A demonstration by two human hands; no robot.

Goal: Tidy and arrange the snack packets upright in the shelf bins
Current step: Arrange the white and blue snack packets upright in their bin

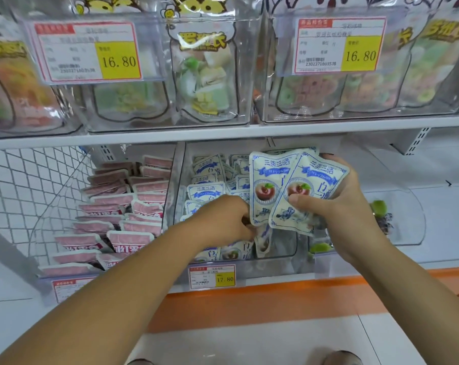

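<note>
The white-and-blue snack packets sit in the middle bin on the lower shelf, and this bin looks about half sorted. A fan of two packets is lifted clear above the bin's right side, faces toward me. The right hand grasps it, with the thumb pressed across the front and the fingers wrapped round the back. The left hand reaches down into the bin with its fingers curled at the fan's lower left corner. There a drooping packet hangs crumpled. The hand seems to pinch it, though the fingertips are hidden, so I can't be sure.

Behind the hands, the rear packets stand in rough rows, leaning but mostly on end, so that part looks done. At the front, a few fallen packets lie low and tumbled against the clear wall, and the front right corner looks unfilled. My guess is that the fan and the drooping packet are meant for that gap, and the fallen ones have yet to be stood up.

In the left bin, the pink packets lie in overlapping rows, tilted back rather than truly upright. They may want straightening too. The right bin holds only a few packets with green fruit on them, and I can't tell how they lie. A price tag is fixed below the middle bin. On the upper shelf, clear bins of tall candy pouches stand upright.
</note>
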